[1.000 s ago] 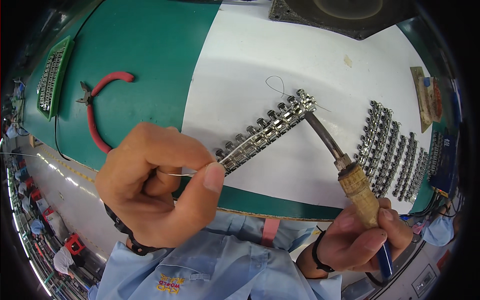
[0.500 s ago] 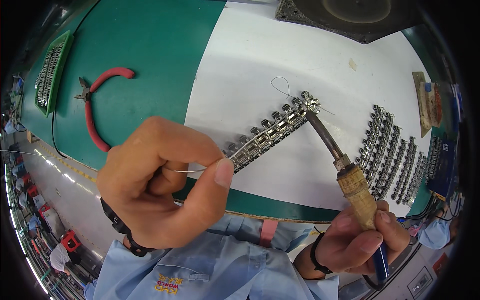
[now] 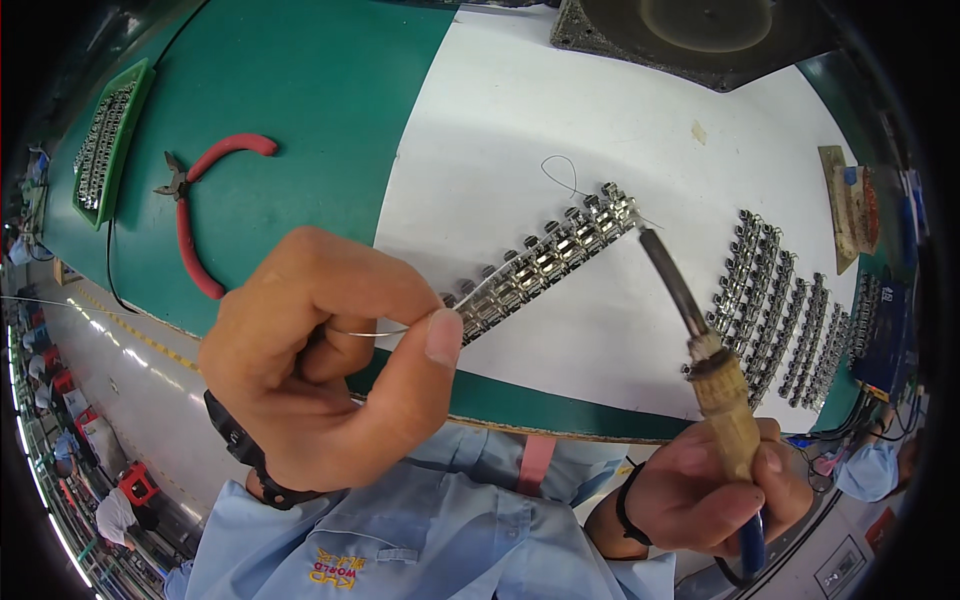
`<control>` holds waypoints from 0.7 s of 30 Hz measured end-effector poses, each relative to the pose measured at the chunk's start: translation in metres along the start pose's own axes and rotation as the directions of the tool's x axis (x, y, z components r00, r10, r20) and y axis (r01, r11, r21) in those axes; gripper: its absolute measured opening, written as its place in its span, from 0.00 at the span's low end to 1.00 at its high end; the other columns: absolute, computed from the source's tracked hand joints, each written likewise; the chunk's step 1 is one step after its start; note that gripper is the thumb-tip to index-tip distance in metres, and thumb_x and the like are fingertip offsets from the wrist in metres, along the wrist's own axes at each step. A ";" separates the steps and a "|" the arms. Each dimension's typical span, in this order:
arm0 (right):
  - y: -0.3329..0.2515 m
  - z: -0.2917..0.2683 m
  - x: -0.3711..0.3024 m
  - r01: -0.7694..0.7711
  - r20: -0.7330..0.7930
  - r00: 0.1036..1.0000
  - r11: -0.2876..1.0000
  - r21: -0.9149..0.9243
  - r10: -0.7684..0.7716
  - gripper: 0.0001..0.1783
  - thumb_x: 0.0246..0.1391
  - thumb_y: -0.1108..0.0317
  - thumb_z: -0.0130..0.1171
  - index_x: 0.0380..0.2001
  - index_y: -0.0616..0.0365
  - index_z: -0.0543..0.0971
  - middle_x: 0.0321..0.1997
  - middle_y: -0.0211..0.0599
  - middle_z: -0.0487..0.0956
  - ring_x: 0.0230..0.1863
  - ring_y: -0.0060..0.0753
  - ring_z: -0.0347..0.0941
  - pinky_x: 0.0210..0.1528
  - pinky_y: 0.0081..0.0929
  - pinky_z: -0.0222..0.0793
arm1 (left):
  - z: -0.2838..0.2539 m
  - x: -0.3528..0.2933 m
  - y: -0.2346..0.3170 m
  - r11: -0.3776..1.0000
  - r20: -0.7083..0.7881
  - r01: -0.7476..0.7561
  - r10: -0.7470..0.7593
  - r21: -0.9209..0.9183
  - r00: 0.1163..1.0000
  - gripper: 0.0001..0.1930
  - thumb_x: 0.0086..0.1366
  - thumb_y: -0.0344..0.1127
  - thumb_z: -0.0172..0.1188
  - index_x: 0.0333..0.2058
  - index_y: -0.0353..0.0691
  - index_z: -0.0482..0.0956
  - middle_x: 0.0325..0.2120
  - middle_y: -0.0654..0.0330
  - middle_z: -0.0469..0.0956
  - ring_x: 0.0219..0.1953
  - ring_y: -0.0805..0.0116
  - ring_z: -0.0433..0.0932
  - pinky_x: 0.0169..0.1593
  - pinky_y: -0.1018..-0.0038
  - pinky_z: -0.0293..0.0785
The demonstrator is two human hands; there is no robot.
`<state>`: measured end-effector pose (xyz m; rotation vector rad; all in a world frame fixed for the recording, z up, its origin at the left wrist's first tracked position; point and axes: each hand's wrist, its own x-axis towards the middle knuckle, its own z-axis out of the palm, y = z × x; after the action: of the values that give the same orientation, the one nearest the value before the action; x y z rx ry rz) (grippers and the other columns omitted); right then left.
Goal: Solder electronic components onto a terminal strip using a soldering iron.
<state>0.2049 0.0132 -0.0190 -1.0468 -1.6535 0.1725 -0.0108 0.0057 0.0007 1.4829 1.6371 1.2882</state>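
My left hand (image 3: pixel 335 360) pinches a thin solder wire (image 3: pixel 378 333) between thumb and forefinger. The wire runs on over a slanting strip of small metal connector parts (image 3: pixel 545 265) lying on the white sheet. In my right hand (image 3: pixel 720 485) is a soldering iron (image 3: pixel 722 400), held by its worn tan handle with a blue end. Its dark tip points up and left, just off the strip's far right end and apart from it. A fine loop of wire (image 3: pixel 560 175) lies beyond the strip.
Red-handled cutters (image 3: pixel 187 215) lie open on the green mat (image 3: pixel 310 80). A green tray (image 3: pixel 125 150) of metal parts sits at far left. Several rows of similar parts (image 3: pixel 770 300) stand at right, near a wooden block (image 3: pixel 838 210) and a blue box (image 3: pixel 888 335). A dark fan-like unit (image 3: pixel 690 40) is at the back.
The soldering iron's tip has moved right and slightly down, away from the strip's end. My left hand stays almost where it was, still pinching the wire.
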 end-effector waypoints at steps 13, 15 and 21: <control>-0.002 0.002 0.010 -0.156 -0.013 0.987 0.977 0.148 0.159 0.14 0.59 0.62 0.47 0.36 0.66 0.68 0.17 0.30 0.61 0.17 0.20 0.57 0.30 0.25 0.58 | 0.002 0.000 0.003 0.999 0.022 0.047 -0.047 0.024 0.999 0.07 0.52 0.26 0.62 0.25 0.35 0.71 0.13 0.71 0.63 0.15 0.87 0.50 0.21 0.82 0.45; -0.002 0.003 0.010 -0.192 -0.006 0.981 0.968 0.162 0.196 0.14 0.59 0.62 0.47 0.35 0.66 0.68 0.18 0.30 0.62 0.17 0.19 0.56 0.32 0.25 0.58 | 0.003 0.001 0.002 0.999 0.010 0.046 -0.046 0.010 0.999 0.07 0.52 0.26 0.62 0.25 0.35 0.71 0.13 0.71 0.63 0.15 0.87 0.50 0.21 0.83 0.44; -0.004 0.003 0.010 -0.245 0.014 0.969 0.951 0.188 0.247 0.15 0.58 0.63 0.47 0.33 0.68 0.67 0.25 0.33 0.64 0.19 0.19 0.56 0.37 0.25 0.59 | 0.002 0.002 0.003 0.999 0.026 0.045 -0.045 0.017 0.999 0.07 0.52 0.26 0.62 0.25 0.34 0.71 0.13 0.71 0.63 0.15 0.87 0.50 0.21 0.82 0.44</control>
<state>0.2004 0.0191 -0.0102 -1.1025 -1.4624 0.4792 -0.0086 0.0077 0.0030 1.4584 1.6583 1.2291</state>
